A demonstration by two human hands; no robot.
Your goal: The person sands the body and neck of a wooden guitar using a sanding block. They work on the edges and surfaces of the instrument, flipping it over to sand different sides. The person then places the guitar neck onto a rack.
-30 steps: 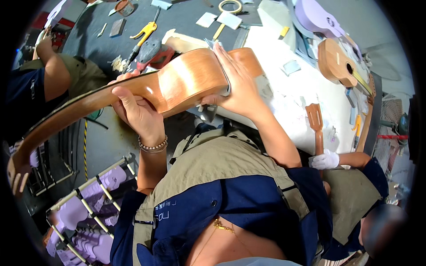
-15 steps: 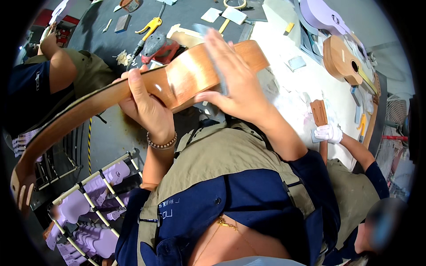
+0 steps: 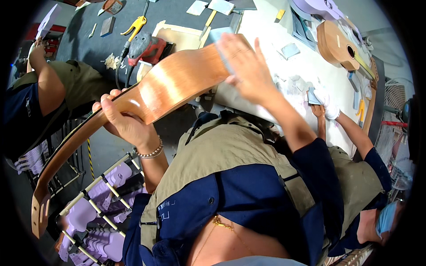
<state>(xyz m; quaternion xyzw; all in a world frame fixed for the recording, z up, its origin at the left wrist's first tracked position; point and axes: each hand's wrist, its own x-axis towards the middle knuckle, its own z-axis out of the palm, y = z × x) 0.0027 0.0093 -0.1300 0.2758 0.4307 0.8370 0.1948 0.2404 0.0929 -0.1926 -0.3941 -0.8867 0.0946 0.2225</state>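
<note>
A small wooden ukulele [image 3: 177, 73] lies tilted across the front of me, its side turned up and shining, its neck running down to the lower left with the slotted headstock at the end. My left hand [image 3: 126, 119] is wrapped round the neck close to the body, thumb on the near side. At the body's far right end, my right hand [image 3: 246, 71] presses a light blue sheet of sandpaper [image 3: 220, 33] on the wood, slightly blurred by motion. The right fingers lie long over the sheet and partly hide it.
Beyond the ukulele, a red sander [image 3: 146, 49] and a yellow air blow gun [image 3: 136, 25] lie on the dark bench. At right, a co-worker's white-gloved hand [image 3: 326, 102] works beside an unpainted guitar [image 3: 335, 44]. A rack of lilac instruments [image 3: 117, 175] stands lower left; another person is at left.
The ukulele and my left hand have shifted left and down. My right hand has slid with the sandpaper toward the body's right end. The co-worker's gloved hand has moved up.
</note>
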